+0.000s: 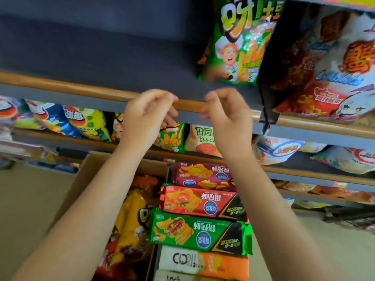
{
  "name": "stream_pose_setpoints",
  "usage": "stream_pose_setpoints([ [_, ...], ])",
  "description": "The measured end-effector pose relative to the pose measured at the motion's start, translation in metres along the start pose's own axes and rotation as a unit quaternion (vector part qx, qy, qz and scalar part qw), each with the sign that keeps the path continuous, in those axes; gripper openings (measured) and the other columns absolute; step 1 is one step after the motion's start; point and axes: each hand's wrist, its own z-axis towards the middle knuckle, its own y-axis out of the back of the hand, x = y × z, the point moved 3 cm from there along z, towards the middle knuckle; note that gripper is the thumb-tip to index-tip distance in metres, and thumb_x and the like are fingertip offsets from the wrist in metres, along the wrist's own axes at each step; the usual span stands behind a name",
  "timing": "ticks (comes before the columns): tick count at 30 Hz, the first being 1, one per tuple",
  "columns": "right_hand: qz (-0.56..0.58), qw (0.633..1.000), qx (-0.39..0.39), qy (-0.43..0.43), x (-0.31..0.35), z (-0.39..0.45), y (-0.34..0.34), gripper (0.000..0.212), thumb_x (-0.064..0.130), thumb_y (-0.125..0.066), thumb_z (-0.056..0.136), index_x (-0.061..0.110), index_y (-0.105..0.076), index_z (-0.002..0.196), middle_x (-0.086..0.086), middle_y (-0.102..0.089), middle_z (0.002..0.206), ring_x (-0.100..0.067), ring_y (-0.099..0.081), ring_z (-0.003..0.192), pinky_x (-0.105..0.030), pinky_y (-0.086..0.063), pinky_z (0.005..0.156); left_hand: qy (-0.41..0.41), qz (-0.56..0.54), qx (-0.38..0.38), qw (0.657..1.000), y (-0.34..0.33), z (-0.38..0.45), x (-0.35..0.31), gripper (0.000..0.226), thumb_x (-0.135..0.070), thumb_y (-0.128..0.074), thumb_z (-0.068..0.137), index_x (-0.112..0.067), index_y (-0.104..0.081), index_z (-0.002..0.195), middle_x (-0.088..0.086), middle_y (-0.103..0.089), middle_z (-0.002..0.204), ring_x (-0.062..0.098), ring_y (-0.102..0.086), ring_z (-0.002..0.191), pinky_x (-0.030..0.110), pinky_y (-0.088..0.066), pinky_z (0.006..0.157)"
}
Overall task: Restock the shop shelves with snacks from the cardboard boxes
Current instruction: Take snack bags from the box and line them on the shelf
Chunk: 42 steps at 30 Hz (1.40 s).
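Fingers (pixel 160 98) of both hands loosely curled, empty.

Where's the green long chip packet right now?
In the head view, the green chip packet lies in the cardboard box, low centre, between the red packet above and the orange-and-white packet below.

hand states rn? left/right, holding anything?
Left hand: raised at the shelf edge, fingers loosely curled, holding nothing.
Right hand: the same, loosely curled, holding nothing.
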Motion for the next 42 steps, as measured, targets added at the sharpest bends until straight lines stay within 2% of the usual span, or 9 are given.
stream_pose_setpoints([
  [6, -0.097, 0.921, 0.321, -0.201, -0.048, -0.084, -0.134, 0.013, 0.026, -0.056, 0.097, 0.024, -0.065, 0.088, -0.002, -0.071, 0.085, -0.015, -0.068, 0.072, -0.030, -0.054, 0.068, 0.246, 0.096, -0.066, 0.962, 0.126, -0.101, 0.173, 0.020, -0.012, -0.057, 0.095, -0.024, -0.071, 0.089, 0.003, -0.071, 0.080, 0.019, -0.067, 0.070, 0.034, -0.052, 0.066],
  [10, -0.199, 0.828, 0.421, -0.312, -0.097, -0.134, -0.217, 0.039, 0.040, -0.054, 0.096, 0.015, -0.056, 0.125, -0.004, -0.060, 0.116, -0.015, -0.058, 0.087, -0.028, -0.047, 0.069, 0.344, 0.215, -0.060, 0.912, 0.182, -0.148, 0.256, 0.012, -0.018, -0.062, 0.092, -0.018, -0.070, 0.102, 0.005, -0.072, 0.101, 0.027, -0.066, 0.102, 0.042, -0.050, 0.093],
  [14, -0.330, 0.775, 0.336, -0.421, -0.155, -0.191, -0.267, 0.095, 0.049, -0.062, 0.090, 0.006, -0.008, 0.155, -0.024, -0.018, 0.157, -0.042, -0.029, 0.141, -0.047, -0.033, 0.113, 0.364, 0.186, 0.036, 0.912, 0.196, -0.181, 0.305, 0.025, -0.017, -0.061, 0.089, -0.028, -0.065, 0.111, -0.002, -0.066, 0.121, 0.025, -0.061, 0.117, 0.043, -0.046, 0.102],
  [20, -0.352, 0.748, 0.164, -0.538, -0.207, -0.265, -0.241, 0.115, 0.049, -0.078, 0.079, -0.002, -0.007, 0.153, -0.025, -0.029, 0.153, -0.040, -0.034, 0.140, -0.047, -0.035, 0.110, 0.350, 0.186, 0.093, 0.913, 0.200, -0.196, 0.308, 0.049, -0.021, -0.062, 0.092, -0.030, -0.053, 0.139, 0.001, -0.044, 0.145, 0.018, -0.042, 0.135, 0.025, -0.031, 0.105],
  [28, -0.283, 0.836, 0.123, -0.454, -0.194, -0.249, -0.240, 0.097, 0.048, -0.082, 0.071, 0.014, -0.033, 0.147, -0.012, -0.049, 0.141, -0.037, -0.050, 0.128, -0.054, -0.045, 0.103, 0.238, 0.314, 0.072, 0.916, 0.216, -0.159, 0.316, 0.025, -0.033, -0.059, 0.089, -0.012, -0.071, 0.094, 0.008, -0.054, 0.133, 0.029, -0.046, 0.129, 0.040, -0.041, 0.102],
  [31, -0.231, 0.860, 0.085, -0.446, -0.190, -0.239, -0.239, 0.107, 0.052, -0.084, 0.066, 0.014, -0.031, 0.150, -0.011, -0.050, 0.143, -0.034, -0.051, 0.129, -0.052, -0.045, 0.105, 0.325, 0.237, 0.037, 0.915, 0.218, -0.134, 0.317, 0.035, -0.039, -0.053, 0.097, -0.015, -0.048, 0.122, 0.005, -0.063, 0.110, 0.029, -0.064, 0.101, 0.036, -0.047, 0.078],
  [34, -0.179, 0.875, 0.084, -0.443, -0.188, -0.231, -0.241, 0.105, 0.068, -0.075, 0.066, 0.018, -0.038, 0.150, -0.007, -0.048, 0.143, -0.030, -0.052, 0.127, -0.049, -0.045, 0.106, 0.361, 0.266, 0.089, 0.889, 0.211, -0.126, 0.330, 0.053, -0.044, -0.046, 0.101, -0.016, -0.038, 0.145, 0.009, -0.060, 0.132, 0.033, -0.059, 0.117, 0.040, -0.049, 0.095],
  [38, -0.131, 0.875, 0.075, -0.461, -0.196, -0.229, -0.242, 0.065, 0.070, -0.045, 0.091, 0.034, -0.048, 0.145, -0.006, -0.045, 0.145, -0.028, -0.048, 0.130, -0.044, -0.041, 0.107, 0.351, 0.286, 0.086, 0.887, 0.211, -0.118, 0.338, 0.043, -0.056, -0.056, 0.093, -0.017, -0.067, 0.106, 0.008, -0.050, 0.118, 0.025, -0.052, 0.106, 0.034, -0.041, 0.088],
  [42, -0.038, 0.854, 0.008, -0.518, -0.201, -0.236, -0.240, 0.054, 0.059, -0.041, 0.090, 0.042, -0.045, 0.141, -0.003, -0.050, 0.141, -0.028, -0.048, 0.129, -0.036, -0.046, 0.087, 0.380, 0.110, 0.075, 0.915, 0.199, -0.121, 0.342, 0.057, -0.065, -0.065, 0.079, -0.010, -0.060, 0.091, 0.012, -0.063, 0.102, 0.026, -0.060, 0.086, 0.039, -0.049, 0.082],
])
